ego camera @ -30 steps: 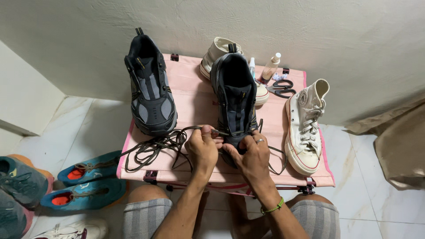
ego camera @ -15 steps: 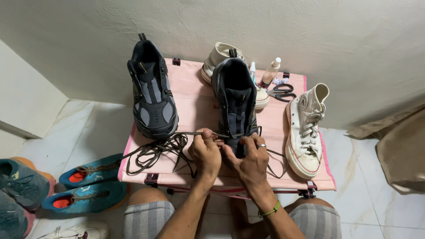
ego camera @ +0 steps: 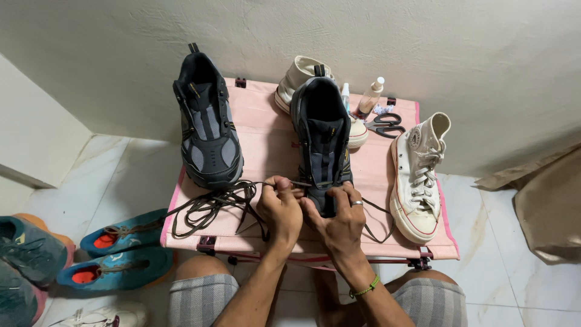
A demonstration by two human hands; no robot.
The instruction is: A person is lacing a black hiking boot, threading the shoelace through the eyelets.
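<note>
1. Head view, ref = pink table (ego camera: 266, 145): I see both hands at its near edge, over the toe of the dark shoe (ego camera: 322, 139) lying mid-table, toe toward me.
2. L hand (ego camera: 279, 209): thumb + fingers pinched shut on the dark lace (ego camera: 212, 203), w/ the lace tip poking out toward the shoe's lower eyelets.
3. R hand (ego camera: 339, 221): ring on one finger, fingers curled over the shoe's toe, pressing on it; can't tell if they grip any lace.
4. Rest of lace lies in loose loops on the table's near-left part, just beside the L hand.
5. 2nd dark shoe (ego camera: 206, 121) on table's left side, unlaced tongue showing.
6. White high-top (ego camera: 420, 175) along table's right edge; another pale shoe (ego camera: 302, 75) at the far edge, behind the dark shoe.
7. Scissors (ego camera: 386, 124) + small bottle (ego camera: 369, 97) at table's far-right corner.
8. Teal shoes (ego camera: 121, 254) on the floor left of the table.
</note>
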